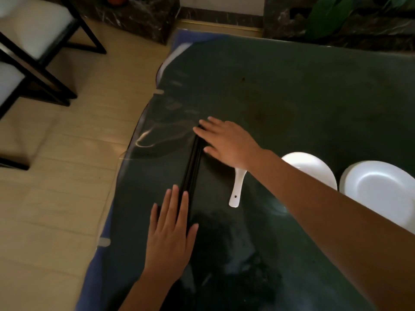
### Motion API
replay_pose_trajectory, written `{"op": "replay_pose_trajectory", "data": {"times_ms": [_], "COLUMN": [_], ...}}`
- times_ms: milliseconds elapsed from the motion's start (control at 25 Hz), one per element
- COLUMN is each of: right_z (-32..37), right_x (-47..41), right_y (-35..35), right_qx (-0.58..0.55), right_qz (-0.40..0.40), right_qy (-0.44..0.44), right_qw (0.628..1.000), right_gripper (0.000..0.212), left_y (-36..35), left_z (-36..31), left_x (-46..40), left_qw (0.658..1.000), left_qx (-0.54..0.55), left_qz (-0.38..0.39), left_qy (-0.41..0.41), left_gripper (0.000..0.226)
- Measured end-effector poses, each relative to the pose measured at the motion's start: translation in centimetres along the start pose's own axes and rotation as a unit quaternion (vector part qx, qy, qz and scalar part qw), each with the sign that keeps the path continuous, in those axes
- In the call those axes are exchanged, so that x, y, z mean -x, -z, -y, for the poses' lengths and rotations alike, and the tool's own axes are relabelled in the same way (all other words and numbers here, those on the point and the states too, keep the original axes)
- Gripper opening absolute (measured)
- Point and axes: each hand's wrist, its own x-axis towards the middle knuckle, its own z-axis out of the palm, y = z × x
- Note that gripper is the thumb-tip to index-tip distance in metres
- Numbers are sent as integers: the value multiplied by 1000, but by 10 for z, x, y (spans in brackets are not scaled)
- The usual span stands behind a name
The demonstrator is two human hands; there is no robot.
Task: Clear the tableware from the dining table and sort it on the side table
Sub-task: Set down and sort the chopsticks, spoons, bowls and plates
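The black chopsticks [192, 167] lie bunched side by side on the dark glass-topped table [292, 90], running from about 6 to 12 o'clock. The left hand [171, 234] lies flat with straight fingers on their near ends. The right hand [224, 142], fingers spread, presses on their far ends; neither hand pinches anything. They look thin, light, stiff and smooth, so on glass they will likely roll and slide. Squeezing the bundle together and lifting at mid-length, or sliding it to the table edge at 9 o'clock, seems the safest hold.

At 3 o'clock of the bundle lies a white ceramic spoon [237, 189], partly under the right wrist. Beyond it are a white bowl [314, 167] and a stack of white plates [377, 187], all breakable and slick. Pale floor tiles [67, 153] spread to 9 o'clock, with dark-framed chairs [33, 52] at 10 o'clock.
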Motion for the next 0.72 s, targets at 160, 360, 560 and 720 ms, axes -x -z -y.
{"op": "replay_pose_trajectory", "data": {"times_ms": [160, 360, 560, 720], "right_z": [16, 10, 11, 15], "right_x": [-15, -16, -8, -6], "right_y": [-24, -26, -25, -27], "right_qx": [31, 31, 37, 34], "right_qz": [104, 118, 132, 135], "right_qy": [9, 5, 1, 2], "right_qw": [994, 993, 991, 990], "right_gripper": [60, 65, 67, 68], "left_y": [-7, -12, -11, -9], "left_z": [-5, -12, -12, 3], "left_x": [-11, -13, -7, 6], "left_qw": [999, 998, 999, 998], "left_qx": [-5, -21, -17, 1], "left_qz": [44, 55, 46, 43], "left_qy": [28, 19, -15, -34], "left_gripper": [58, 61, 63, 57]}}
